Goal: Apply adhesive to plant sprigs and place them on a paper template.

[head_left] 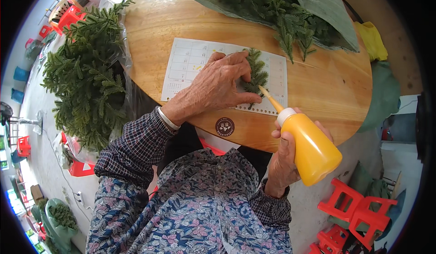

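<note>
A small green fir sprig (257, 72) lies on a white calendar sheet (181, 63) with a row of punched holes along its near edge. My left hand (218, 81) is over the sheet, thumb near the sprig's stem end and curled fingers against its left side, holding it down. My right hand (286, 156) is wrapped round a yellow squeeze bottle (311, 147) with a white collar and a long tapered nozzle. The bottle is tilted, its nozzle tip at the sprig's right edge. Small yellow spots show on the sheet left of my fingers.
The sheet rests on a round-edged wooden table (327, 90). More sprigs stick out of a green sack (324, 9) at the far right. A large bundle of fir branches (88, 81) stands at the left edge. Red plastic stools (363, 213) stand on the floor at lower right.
</note>
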Demonstrator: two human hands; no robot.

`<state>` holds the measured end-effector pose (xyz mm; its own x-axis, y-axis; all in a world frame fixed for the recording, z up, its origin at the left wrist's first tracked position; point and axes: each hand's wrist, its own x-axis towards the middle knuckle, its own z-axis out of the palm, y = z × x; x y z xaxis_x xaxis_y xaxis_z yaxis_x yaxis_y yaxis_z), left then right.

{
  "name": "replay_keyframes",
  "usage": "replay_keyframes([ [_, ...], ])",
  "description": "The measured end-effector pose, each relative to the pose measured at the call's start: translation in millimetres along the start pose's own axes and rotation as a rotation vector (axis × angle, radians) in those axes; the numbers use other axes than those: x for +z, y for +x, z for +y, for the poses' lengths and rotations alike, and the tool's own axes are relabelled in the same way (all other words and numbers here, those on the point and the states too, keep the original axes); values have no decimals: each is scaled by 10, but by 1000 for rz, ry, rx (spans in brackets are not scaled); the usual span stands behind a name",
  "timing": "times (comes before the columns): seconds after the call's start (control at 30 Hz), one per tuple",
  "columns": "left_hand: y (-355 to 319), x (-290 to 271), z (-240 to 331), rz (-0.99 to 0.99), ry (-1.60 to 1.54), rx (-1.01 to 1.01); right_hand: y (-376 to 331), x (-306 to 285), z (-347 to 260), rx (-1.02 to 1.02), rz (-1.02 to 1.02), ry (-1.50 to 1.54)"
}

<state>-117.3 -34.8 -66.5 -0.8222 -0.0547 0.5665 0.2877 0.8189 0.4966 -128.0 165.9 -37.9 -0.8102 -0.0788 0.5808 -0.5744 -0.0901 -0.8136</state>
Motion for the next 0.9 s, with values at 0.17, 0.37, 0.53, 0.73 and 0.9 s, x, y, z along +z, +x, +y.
replay_keyframes([
  [0.17, 16, -37, 40, -39, 4, -36, -5, 4, -23, -20, -8, -17],
  [0.37, 19, -43, 46, -67, 3, -59, -24, -53, 1, -44, -44, -39],
  [0.53, 18, -27, 28, -22, 18, -15, -25, -99, 18, -64, -85, -57],
  [0.73, 13, -34, 27, -22, -2, -10, -50, -136, 47, -67, -78, -81],
  [0.9, -3, -50, 35, -3, -30, -4, -47, -172, 56, -72, -89, -88],
])
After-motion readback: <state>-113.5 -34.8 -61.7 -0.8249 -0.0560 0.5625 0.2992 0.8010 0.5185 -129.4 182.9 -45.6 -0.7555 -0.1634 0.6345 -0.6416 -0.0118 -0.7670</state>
